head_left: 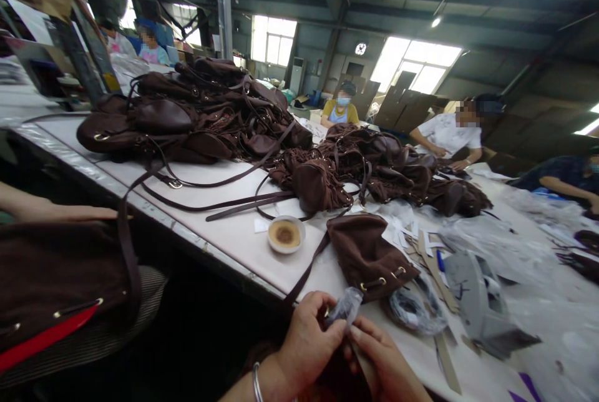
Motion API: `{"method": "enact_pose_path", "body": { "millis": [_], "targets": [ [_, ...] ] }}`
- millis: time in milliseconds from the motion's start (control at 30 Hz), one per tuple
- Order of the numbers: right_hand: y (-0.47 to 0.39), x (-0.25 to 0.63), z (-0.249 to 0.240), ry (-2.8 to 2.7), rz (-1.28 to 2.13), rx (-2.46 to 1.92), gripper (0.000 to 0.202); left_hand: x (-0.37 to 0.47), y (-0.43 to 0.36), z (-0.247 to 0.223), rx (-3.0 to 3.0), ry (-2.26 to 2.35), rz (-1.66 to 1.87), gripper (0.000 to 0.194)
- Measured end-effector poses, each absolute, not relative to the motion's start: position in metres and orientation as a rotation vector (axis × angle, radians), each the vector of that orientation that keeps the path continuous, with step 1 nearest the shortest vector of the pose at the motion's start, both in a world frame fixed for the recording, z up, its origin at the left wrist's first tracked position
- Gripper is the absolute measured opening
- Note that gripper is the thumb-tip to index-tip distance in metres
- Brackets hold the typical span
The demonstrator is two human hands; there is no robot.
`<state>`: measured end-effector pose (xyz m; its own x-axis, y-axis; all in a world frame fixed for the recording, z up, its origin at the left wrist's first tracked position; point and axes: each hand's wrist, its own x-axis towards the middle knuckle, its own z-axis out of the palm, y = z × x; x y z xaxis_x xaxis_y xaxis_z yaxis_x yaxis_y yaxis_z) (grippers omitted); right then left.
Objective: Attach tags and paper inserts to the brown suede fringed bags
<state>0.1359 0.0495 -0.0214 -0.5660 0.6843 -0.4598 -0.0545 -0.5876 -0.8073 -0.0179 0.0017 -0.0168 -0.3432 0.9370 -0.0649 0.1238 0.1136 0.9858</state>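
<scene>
At the table's front edge, my left hand (309, 343) is closed, pinching a small crumpled piece of clear plastic wrap (347, 305) between thumb and fingers. A metal bangle is on that wrist. My right hand (381, 358) is closed at the lower end of the same plastic, its thumb and fingertips pressed together. Below the hands is dark brown material, partly hidden by them. Just beyond my hands lies a brown drawstring bag (365, 249) with gold eyelets, its strap (306, 271) trailing to the table edge.
A bowl of yellowish paste (285, 235) stands left of the bag. Brown bags (210, 115) with loose straps are piled behind. At right are a grey tape dispenser (480, 302), a plastic-wrapped coil (416, 305) and plastic sheets. A co-worker's hand (60, 210) touches another bag (60, 271).
</scene>
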Motion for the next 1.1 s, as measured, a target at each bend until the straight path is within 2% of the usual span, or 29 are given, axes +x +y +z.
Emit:
{"method": "enact_pose_path", "body": {
  "millis": [133,333,500,633,700,867,1000,1100],
  "targets": [
    [0.044,0.124,-0.007,-0.695,2.296,-1.137,0.042,-0.018,-0.001,-0.013,1.202,1.664,1.315,0.016],
    [0.041,0.107,-0.003,-0.448,2.255,-1.156,0.039,-0.018,-0.003,-0.009,1.284,1.613,1.369,0.019],
    [0.036,0.106,-0.017,-0.433,2.264,-1.091,0.04,-0.021,0.001,-0.013,1.192,1.59,1.386,0.029],
    [0.036,0.108,-0.02,-0.482,2.247,-1.049,0.042,-0.021,0.002,-0.013,1.129,1.557,1.397,0.03],
    [0.037,0.108,-0.017,-0.53,2.258,-1.026,0.042,-0.02,0.002,-0.012,1.127,1.549,1.403,0.028],
    [0.044,0.118,-0.008,-0.85,2.23,-1.058,0.046,-0.023,0.001,-0.009,1.093,1.607,1.387,0.009],
    [0.052,0.138,-0.008,-1.298,2.128,-1.298,0.06,-0.026,0.0,-0.01,1.022,1.588,1.351,0.012],
    [0.057,0.148,-0.01,-1.56,1.889,-1.447,0.048,-0.025,0.001,-0.012,1.019,1.544,1.333,0.017]
  ]
}}
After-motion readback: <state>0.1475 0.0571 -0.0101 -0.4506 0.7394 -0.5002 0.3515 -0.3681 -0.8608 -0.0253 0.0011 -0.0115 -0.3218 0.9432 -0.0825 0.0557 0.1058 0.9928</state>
